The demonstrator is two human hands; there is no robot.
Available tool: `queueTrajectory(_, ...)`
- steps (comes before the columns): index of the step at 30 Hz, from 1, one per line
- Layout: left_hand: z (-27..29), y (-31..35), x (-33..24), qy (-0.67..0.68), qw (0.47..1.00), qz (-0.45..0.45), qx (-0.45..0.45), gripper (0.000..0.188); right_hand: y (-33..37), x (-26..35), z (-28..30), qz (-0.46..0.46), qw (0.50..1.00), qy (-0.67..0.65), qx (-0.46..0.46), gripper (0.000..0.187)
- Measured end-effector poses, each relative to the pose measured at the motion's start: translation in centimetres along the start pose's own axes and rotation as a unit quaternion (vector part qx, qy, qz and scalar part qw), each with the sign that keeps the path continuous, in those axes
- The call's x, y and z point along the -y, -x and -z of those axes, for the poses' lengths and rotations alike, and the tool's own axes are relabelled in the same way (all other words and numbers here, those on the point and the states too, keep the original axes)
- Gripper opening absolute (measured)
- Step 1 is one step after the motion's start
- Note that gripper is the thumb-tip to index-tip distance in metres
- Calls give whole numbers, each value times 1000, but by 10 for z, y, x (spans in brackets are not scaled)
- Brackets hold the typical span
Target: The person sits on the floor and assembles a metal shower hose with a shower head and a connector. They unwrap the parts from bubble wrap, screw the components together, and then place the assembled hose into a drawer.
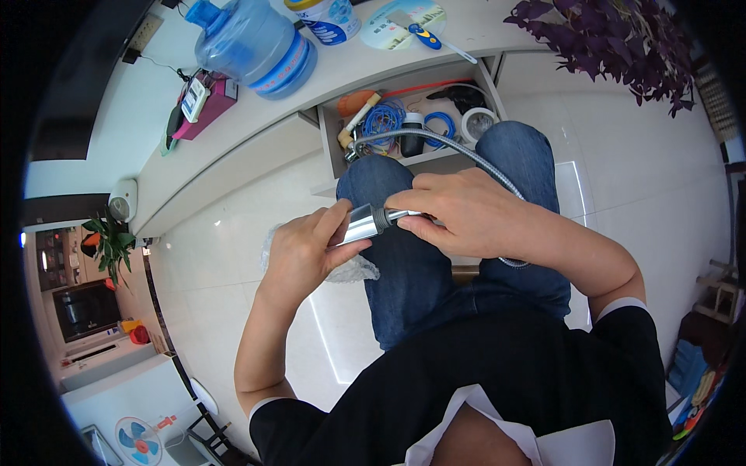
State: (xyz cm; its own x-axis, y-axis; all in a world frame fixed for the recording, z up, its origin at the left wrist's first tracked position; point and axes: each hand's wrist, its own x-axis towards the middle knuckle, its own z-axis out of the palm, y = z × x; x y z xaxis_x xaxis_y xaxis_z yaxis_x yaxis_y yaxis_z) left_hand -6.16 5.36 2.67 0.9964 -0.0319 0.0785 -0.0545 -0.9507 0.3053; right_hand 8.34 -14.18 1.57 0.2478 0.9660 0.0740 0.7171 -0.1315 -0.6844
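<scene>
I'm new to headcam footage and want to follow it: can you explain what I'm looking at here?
Of course. There is no machine here, only a seated person's two bare hands. The single picture comes from a wide fisheye camera on their head, looking down, so straight edges bend near the rim.

The left hand grips a chrome cylinder. The right hand pinches a thin silver piece at the cylinder's dark threaded end. A flexible metal hose curves past the knees.

Ahead is an open drawer with blue coiled cable, a dark bottle and a white roll. On the white counter stand a big blue water jug and a tin; a scraper lies beside them.
</scene>
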Motion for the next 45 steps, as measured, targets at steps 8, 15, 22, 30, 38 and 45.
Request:
queueTrajectory(8, -4, 1, 3, 3, 1000, -20, -7, 43, -1, -2, -2, 8, 1000, 8, 9, 21)
queueTrajectory(15, -4, 0, 2, 3, 1000, -11, 18, 44, 0, -3, -3, -1, 1000, 7, 22, 22)
queueTrajectory(22, -8, 2, 3, 21, 1000, -2, 12, 44, -1, -4, -4, -8, 1000, 1, 23, 22)
queueTrajectory(30, -33, 2, 5, 66, 994, 41, 71, 42, 3, -21, -15, -20, 999, 11, 46, 24)
queueTrajectory(38, -59, -5, 11, 73, 995, 25, 62, 39, 4, -41, -23, -4, 997, 19, 70, 37)
queueTrajectory(45, -62, -4, 11, 72, 996, 8, 42, 35, -12, -28, -26, -77, 985, -94, 120, 46)
